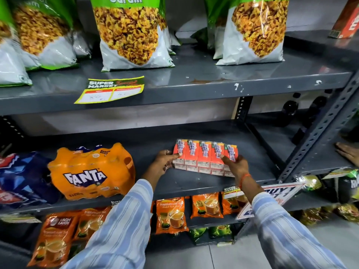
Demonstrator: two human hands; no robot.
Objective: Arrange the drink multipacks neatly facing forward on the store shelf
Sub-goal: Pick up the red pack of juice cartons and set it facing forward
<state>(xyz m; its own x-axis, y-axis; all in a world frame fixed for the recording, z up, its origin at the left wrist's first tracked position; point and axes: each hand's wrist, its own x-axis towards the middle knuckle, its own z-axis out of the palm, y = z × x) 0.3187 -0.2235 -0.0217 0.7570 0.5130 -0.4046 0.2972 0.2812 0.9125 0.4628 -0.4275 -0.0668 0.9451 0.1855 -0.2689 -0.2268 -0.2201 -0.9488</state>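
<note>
While both hands grip it, left hand (162,163) on its left end, right hand (236,163) pinching its right front, shrink-wrapped orange juice-carton multipack (204,157) on grey metal middle shelf (194,183), orange plastic-wrapped Fanta bottle pack (91,172) well left.

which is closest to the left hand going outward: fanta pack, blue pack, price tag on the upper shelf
From the left hand:
1. Fanta pack, just to its left, same shelf.
2. Price tag, above, on the upper shelf's edge.
3. Blue pack, far left, beyond the Fanta.
</note>
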